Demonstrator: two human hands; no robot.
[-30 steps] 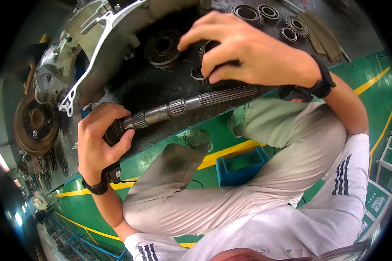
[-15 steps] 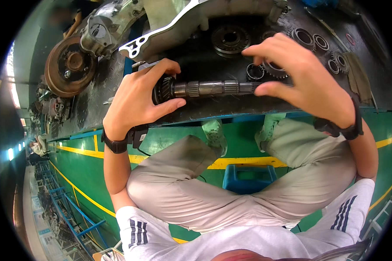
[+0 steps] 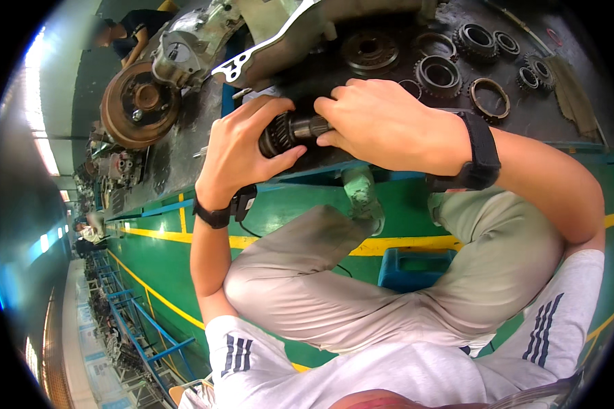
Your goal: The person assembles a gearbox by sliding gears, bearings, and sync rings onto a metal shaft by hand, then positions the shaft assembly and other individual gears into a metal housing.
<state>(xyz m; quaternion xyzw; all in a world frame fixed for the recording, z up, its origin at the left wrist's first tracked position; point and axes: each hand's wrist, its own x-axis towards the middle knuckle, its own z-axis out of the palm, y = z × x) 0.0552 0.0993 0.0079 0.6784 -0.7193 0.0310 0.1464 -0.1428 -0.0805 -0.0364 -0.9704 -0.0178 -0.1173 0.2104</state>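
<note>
Well left of the splined shaft is a rusty disc. At the shaft's left end, the left hand grips a toothed gear, partly hiding it. The shaft is over the tabletop, the right hand closed around it, concealing its right end. Right of the shaft, that hand half covers a small ring.

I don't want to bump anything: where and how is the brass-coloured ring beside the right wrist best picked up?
The brass-coloured ring is probably best gripped by the right side of its rim, from above: it lies flat with an open middle, so the rim could be pinched inside and out. The right forearm crowds its near side in this view.
</note>
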